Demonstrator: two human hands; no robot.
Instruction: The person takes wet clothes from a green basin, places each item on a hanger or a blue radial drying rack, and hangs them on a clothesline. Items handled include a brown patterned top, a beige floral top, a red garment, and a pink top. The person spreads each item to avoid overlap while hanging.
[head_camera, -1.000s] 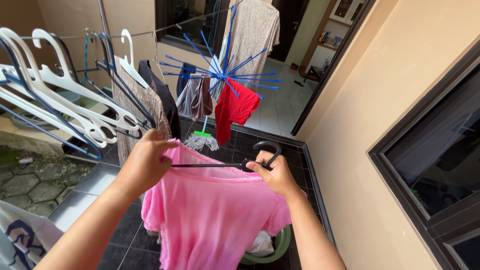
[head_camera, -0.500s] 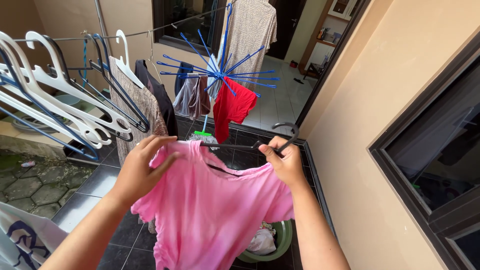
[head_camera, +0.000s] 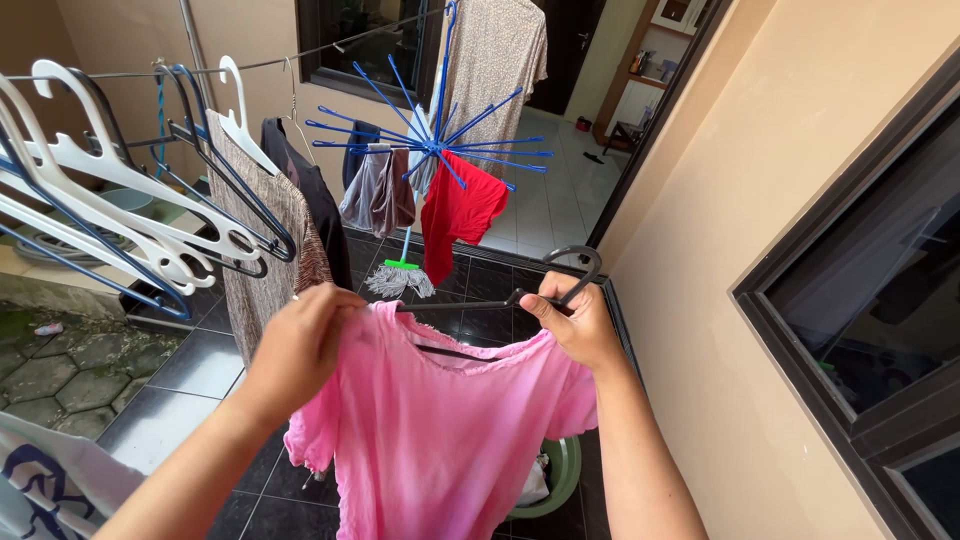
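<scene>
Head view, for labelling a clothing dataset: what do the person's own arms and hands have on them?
Nothing shows on either: the left hand and right hand are bare, without gloves, rings or watch, and both forearms are uncovered, no sleeve in frame.

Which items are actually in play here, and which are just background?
In play: left hand and right hand on the pink shirt; dark hanger in the right hand.

Background: red garment, blue spoke dryer, white hangers, mop, green basin.
</scene>
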